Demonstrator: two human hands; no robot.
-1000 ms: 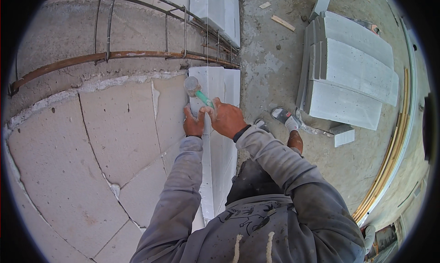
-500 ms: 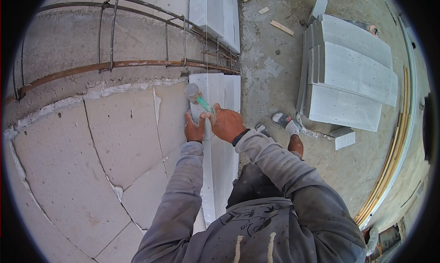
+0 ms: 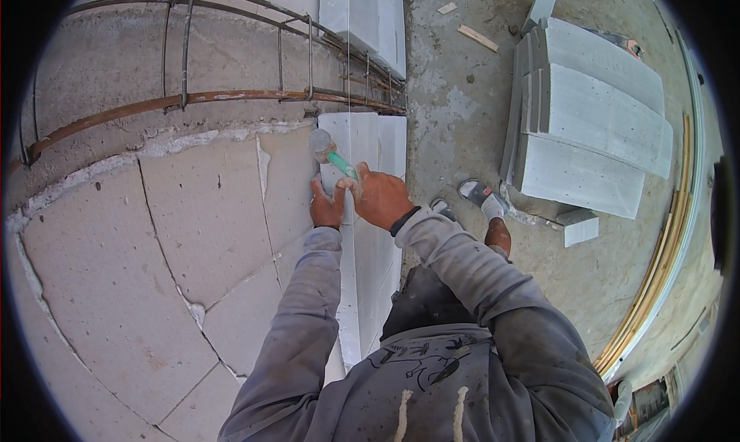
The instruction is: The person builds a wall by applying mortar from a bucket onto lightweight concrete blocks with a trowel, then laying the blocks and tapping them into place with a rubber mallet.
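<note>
My right hand is wrapped around the green handle of a mallet. The mallet's rounded, whitish-grey head lies against the upper left edge of a white block. Close beside it, my left hand rests at the left edge of the blocks, with thumb and finger spread. Its fingertips are near the handle, partly hidden by the right hand. A thin taut string runs down toward the block.
A rebar cage crosses the upper left, beyond a large panelled white block surface. Stacked white blocks stand on the concrete floor at right, with a small block piece nearby. Long wood strips lie farther right.
The view has shifted slightly, so the blocks and rebar appear a little higher. Both hands and the mallet stay at nearly the same place on the block.
</note>
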